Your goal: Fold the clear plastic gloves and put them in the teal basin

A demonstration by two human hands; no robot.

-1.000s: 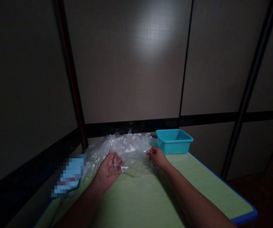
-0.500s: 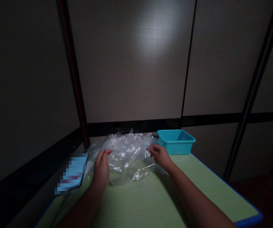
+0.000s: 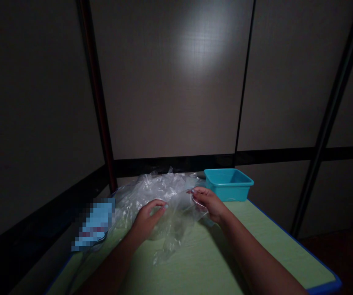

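Clear plastic bags (image 3: 156, 184) lie crumpled in a heap at the back of the green table. One clear plastic bag (image 3: 179, 219) hangs in front of the heap, between my hands. My right hand (image 3: 207, 201) pinches its upper right part. My left hand (image 3: 150, 215) is closed at the bag's left edge, with thumb and fingertips together on the film.
A turquoise basket (image 3: 230, 191) stands at the back right of the green table (image 3: 262, 233), which has a blue edge. A pixelated light-blue item (image 3: 96, 223) lies at the left edge. Wardrobe panels (image 3: 170, 90) rise behind.
My left hand has moved right, toward my right hand. The bag in front, spread wide before, is now gathered narrower and hangs lower. My right hand has barely moved.
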